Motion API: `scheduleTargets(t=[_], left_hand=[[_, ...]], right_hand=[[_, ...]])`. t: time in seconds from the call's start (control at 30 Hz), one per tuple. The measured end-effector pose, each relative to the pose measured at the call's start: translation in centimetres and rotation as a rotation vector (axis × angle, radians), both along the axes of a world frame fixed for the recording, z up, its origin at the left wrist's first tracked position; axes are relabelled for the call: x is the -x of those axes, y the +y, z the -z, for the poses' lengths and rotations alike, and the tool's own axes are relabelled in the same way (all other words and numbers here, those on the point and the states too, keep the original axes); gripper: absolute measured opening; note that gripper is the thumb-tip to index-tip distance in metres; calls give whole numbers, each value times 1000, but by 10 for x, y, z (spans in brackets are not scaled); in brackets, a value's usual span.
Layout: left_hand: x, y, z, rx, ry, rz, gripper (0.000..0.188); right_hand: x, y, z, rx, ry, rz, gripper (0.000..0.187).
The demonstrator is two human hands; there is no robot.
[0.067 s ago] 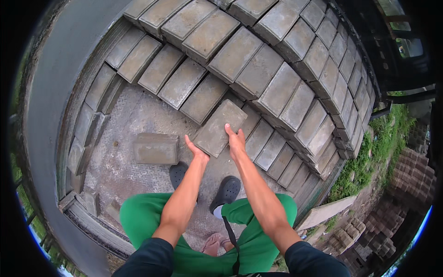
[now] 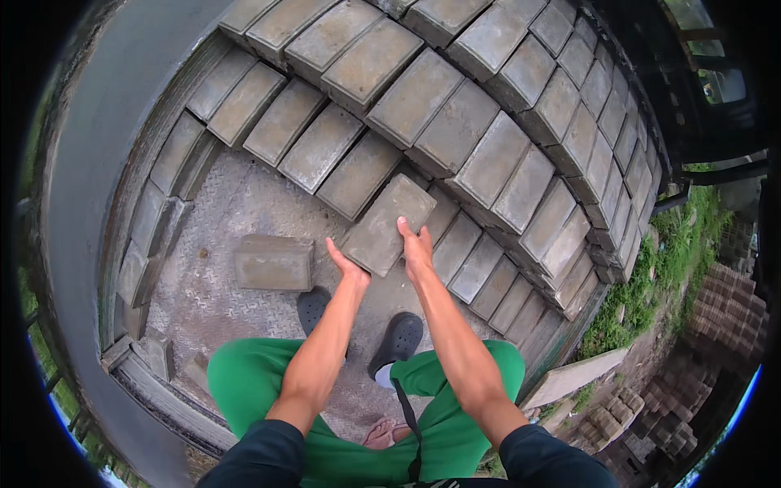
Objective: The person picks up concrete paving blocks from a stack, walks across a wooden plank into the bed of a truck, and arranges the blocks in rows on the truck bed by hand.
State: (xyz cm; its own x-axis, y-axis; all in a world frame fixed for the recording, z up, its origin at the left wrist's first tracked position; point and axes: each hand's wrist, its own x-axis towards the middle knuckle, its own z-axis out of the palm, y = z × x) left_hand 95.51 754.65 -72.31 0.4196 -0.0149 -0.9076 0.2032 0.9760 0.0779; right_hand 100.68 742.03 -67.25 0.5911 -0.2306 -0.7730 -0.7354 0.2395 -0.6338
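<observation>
In the middle of the head view, a grey rectangular concrete block point(image 2: 389, 221) is tilted between my two hands, against the lower edge of the stacked rows. My right hand point(image 2: 417, 249) grips its right side, thumb on the upper face and fingers hidden beneath. At the near left corner, my left hand point(image 2: 348, 265) supports the block, thumb pointing away and the other fingers mostly out of sight below. A separate loose block point(image 2: 274, 263) lies on the metal floor to the left of my left hand.
Tightly packed blocks point(image 2: 415, 93) rise in steps ahead and to the right. More blocks point(image 2: 148, 218) line the left side wall. My dark clogs point(image 2: 397, 340) stand on the patterned metal floor point(image 2: 220, 203); a sandalled foot point(image 2: 380, 433) shows between my legs. Grass and block piles lie outside, right.
My hands and the block between them stay almost in place. The sandalled foot between my legs has shifted slightly, with less showing on its right.
</observation>
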Motion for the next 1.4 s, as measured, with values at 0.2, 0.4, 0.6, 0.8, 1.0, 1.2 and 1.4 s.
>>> scheduleTargets(t=[0.2,0.4,0.6,0.8,1.0,1.2,1.4], left_hand=[[-56,-10,-4,-35,-85,71,94],[-58,4,-15,-23,-93,164,93],[-49,-4,-61,-566,198,630,92],[-46,-8,-72,-1669,-15,1439,89],[-68,-13,-80,-1678,-235,1526,74],[-55,11,-76,-1649,-346,1455,75],[-41,13,-86,-1274,-405,1183,72]], right_hand=[[-51,-25,21,-32,-81,-115,66],[-52,-19,8,-69,-74,-151,69],[-30,-23,-8,-84,267,-203,88],[-3,-3,13,-37,187,-234,92],[-7,-21,45,-29,10,-80,90],[2,-10,15,-123,-4,-112,87],[4,-30,20,-297,-91,-82,86]])
